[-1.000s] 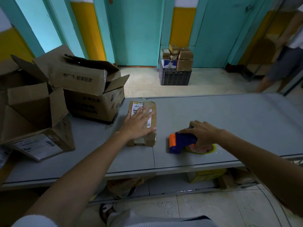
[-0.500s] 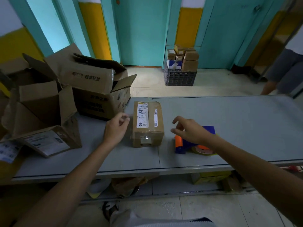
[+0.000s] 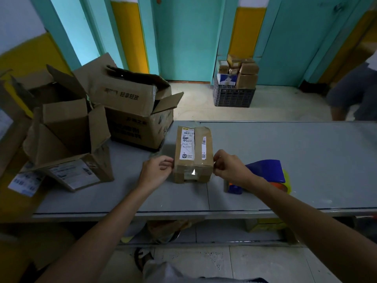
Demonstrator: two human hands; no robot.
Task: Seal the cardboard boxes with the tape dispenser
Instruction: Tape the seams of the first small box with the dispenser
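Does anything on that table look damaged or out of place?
The large cardboard box at the back left of the table has crumpled, ragged top flaps, and the open box beside it sits tilted with flaps splayed. The small parcel looks wrinkled but sits square.
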